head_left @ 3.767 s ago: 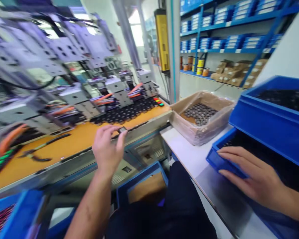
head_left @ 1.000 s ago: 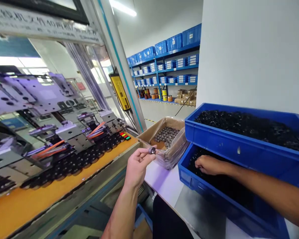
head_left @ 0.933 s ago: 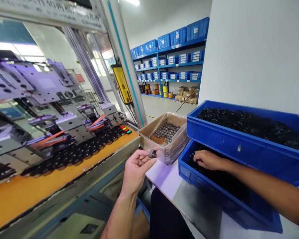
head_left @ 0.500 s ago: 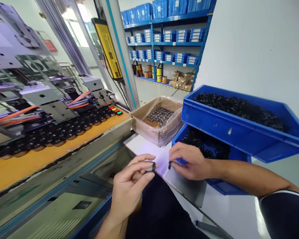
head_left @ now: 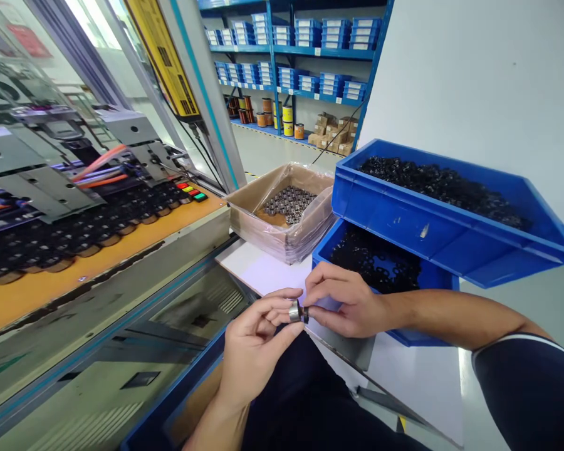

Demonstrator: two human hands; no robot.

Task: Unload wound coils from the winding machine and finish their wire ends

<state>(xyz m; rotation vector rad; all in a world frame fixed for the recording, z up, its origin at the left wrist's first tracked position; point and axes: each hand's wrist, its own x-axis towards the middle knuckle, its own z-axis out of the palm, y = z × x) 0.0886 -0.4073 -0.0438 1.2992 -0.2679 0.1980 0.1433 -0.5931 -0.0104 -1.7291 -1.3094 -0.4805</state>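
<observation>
My left hand [head_left: 256,351] pinches a small silver metal cylinder [head_left: 294,311] between thumb and fingers, low in the middle of the view. My right hand [head_left: 345,300] pinches a small black ring [head_left: 305,314] and presses it against the cylinder's right end. Both hands meet over my lap, just in front of the white table's [head_left: 263,272] near edge. Right behind my right hand is the lower blue bin [head_left: 326,247] full of black rings.
An upper blue bin [head_left: 404,219] of black rings rests tilted over the lower one. A plastic-lined cardboard box [head_left: 282,235] of silver cylinders stands on the white table. At left is a machine with an orange deck [head_left: 75,275] and rows of black parts. Blue shelving stands behind.
My right hand left the lower blue bin with a black ring and came to my left hand. The ring now touches the cylinder. The camera has tilted down.
</observation>
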